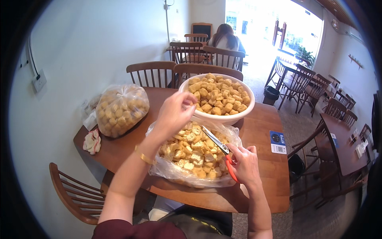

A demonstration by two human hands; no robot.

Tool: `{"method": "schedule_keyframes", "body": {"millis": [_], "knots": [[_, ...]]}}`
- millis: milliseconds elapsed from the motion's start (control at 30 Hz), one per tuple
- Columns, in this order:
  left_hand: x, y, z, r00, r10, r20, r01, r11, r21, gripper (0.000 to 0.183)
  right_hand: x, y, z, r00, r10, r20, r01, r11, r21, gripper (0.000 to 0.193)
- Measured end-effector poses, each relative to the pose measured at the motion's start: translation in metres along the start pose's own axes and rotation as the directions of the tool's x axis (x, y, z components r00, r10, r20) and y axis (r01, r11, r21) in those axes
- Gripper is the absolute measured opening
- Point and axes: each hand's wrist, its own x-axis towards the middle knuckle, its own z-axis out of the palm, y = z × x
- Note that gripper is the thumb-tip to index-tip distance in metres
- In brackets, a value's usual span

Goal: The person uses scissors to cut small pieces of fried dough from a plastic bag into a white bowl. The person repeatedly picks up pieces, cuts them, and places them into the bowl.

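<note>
**Cutting fried tofu puffs at a café table**

Nearest us, our dark lap meets the edge of the wooden table (262, 191), with both forearms rising from the lower edge. Our right hand (244, 164) is closed through the red handles of the scissors (218, 144), whose blades lie shut or nearly so, pointing up and left over the open plastic bag of cut tofu pieces (195, 153). Our left hand (175, 113) reaches over the near rim of the white bowl (223, 116), fingertips drawn together; whether they already pinch a whole tofu puff (217, 95) we cannot tell. The bowl, heaped with puffs, stands just behind the bag and touches it.

We judge the puffs light, spongy and somewhat oily: they yield under pressure, so a gentle pinch across the sides suits them best. The thin bag is limp and offers no firm hold.

At the left lie a tied bag of uncut puffs (121, 108) and a crumpled cloth (92, 141).
</note>
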Motion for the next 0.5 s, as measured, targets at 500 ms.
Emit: {"method": "schedule_keyframes", "body": {"millis": [500], "knots": [[0.138, -0.081, 0.137, 0.985, -0.132, 0.112, 0.048, 0.828, 0.558, 0.025, 0.000, 0.009, 0.019, 0.990, -0.129, -0.054, 0.125, 0.989, -0.075, 0.037]]}}
